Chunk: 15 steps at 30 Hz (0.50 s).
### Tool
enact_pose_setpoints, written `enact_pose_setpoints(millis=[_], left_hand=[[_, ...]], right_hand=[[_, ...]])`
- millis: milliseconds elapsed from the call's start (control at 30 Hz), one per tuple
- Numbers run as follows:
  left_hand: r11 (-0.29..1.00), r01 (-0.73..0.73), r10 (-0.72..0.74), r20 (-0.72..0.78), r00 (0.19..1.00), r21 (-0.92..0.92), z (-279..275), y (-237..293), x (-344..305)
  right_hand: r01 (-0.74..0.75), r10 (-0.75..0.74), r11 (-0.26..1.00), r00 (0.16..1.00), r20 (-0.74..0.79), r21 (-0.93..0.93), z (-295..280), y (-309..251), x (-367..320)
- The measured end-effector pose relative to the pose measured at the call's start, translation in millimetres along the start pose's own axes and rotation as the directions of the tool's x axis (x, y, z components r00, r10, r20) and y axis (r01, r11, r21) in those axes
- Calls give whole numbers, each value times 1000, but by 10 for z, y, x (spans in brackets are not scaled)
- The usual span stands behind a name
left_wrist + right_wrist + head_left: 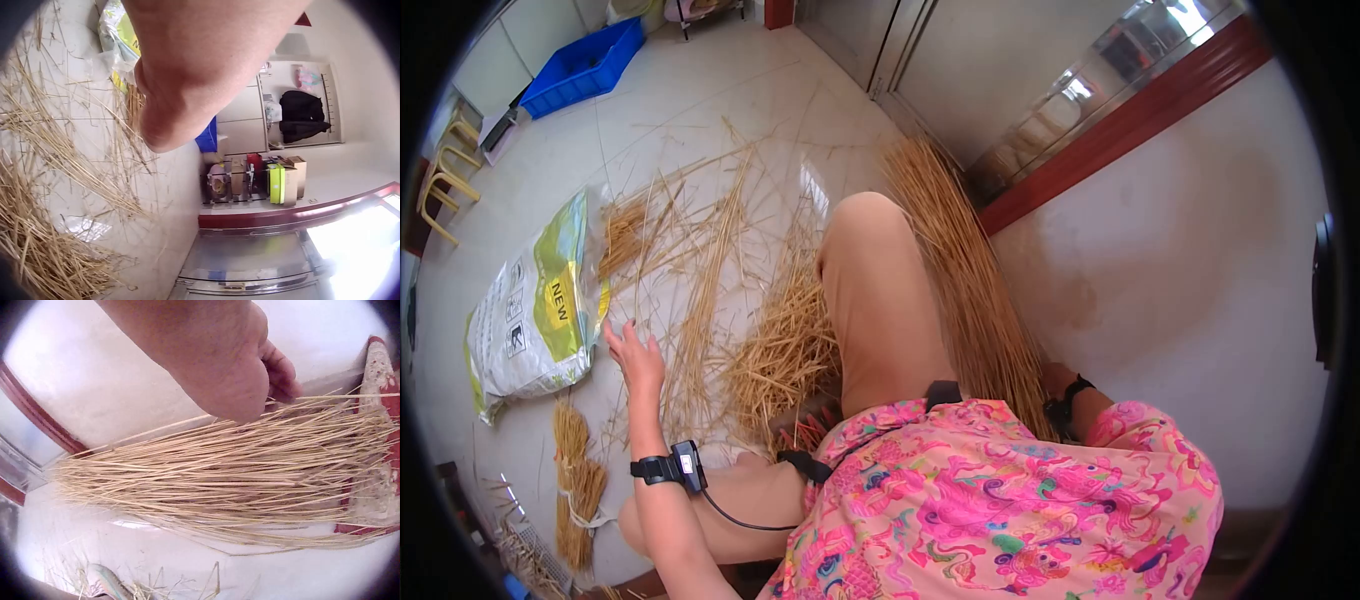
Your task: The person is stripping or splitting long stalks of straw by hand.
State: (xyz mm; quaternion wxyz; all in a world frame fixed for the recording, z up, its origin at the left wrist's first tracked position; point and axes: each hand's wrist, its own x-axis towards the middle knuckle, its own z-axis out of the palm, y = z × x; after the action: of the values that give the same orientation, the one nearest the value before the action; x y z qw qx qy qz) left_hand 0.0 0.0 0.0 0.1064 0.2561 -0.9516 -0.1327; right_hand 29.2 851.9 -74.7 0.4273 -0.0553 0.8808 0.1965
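My left hand (pixel 638 362) is held over the floor with its fingers spread, near the edge of a white and green plastic bag (pixel 535 310) printed "NEW". In the left wrist view its fingers are hidden behind the heel of the hand. At the wall, my right hand (pixel 250 378) is low over a long bundle of straw (pixel 212 469), its curled fingers pinching a thin stalk at the upper edge. The head view shows only the right wrist beside that bundle. A heap of shorter straw (pixel 790 345) lies beside the raised knee.
Loose stalks (pixel 715 250) litter the tiled floor. A tied straw bundle (pixel 578 490) lies at lower left. Farther off are a blue crate (pixel 580 75) and a small stool (pixel 450 185). A red and white worn object (pixel 378 369) stands at the long bundle's end.
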Motion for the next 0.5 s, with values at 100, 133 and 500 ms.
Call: enact_pose_setpoints(millis=[100, 133, 500], left_hand=[[998, 64, -63, 133, 989, -7, 269, -7, -265], [997, 79, -77, 148, 986, -10, 327, -40, -189], [964, 229, -265, 433, 862, 134, 618, -824, -396]], right_hand=[[162, -116, 964, 969, 217, -210, -195, 223, -409], [201, -126, 936, 958, 260, -288, -316, 144, -275], [539, 221, 599, 599, -769, 592, -2957, -1221, 204]])
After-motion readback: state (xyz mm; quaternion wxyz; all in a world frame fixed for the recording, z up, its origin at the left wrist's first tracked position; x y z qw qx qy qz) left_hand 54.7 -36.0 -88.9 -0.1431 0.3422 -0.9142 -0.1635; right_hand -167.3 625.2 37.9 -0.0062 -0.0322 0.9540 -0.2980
